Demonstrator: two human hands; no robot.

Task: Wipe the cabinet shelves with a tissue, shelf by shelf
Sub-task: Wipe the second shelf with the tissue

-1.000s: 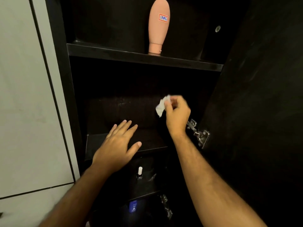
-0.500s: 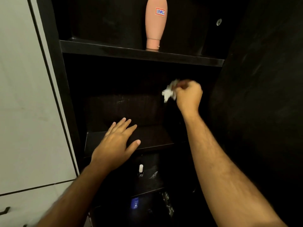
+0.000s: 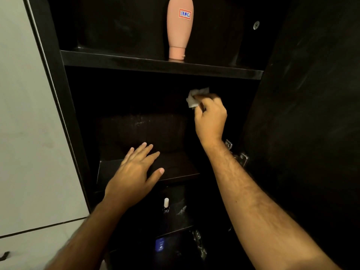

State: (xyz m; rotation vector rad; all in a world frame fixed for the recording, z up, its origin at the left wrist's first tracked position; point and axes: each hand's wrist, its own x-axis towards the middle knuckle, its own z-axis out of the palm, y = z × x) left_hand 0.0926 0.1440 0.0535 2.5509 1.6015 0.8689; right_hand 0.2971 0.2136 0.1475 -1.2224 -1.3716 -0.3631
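Inside a dark open cabinet, I see the left hand lying flat with fingers straight and spread on the middle shelf, holding nothing. To its right, the right hand is raised toward the back wall, its fingers curled around a crumpled white tissue. Above, a pink bottle stands cap-down on the upper shelf.

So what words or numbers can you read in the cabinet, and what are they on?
"17AC": handwritten on a red-edged sticker on the pink bottle, which stands cap-down on the upper shelf.
Blue label on a dark item low in the cabinet: too small and blurred to read.
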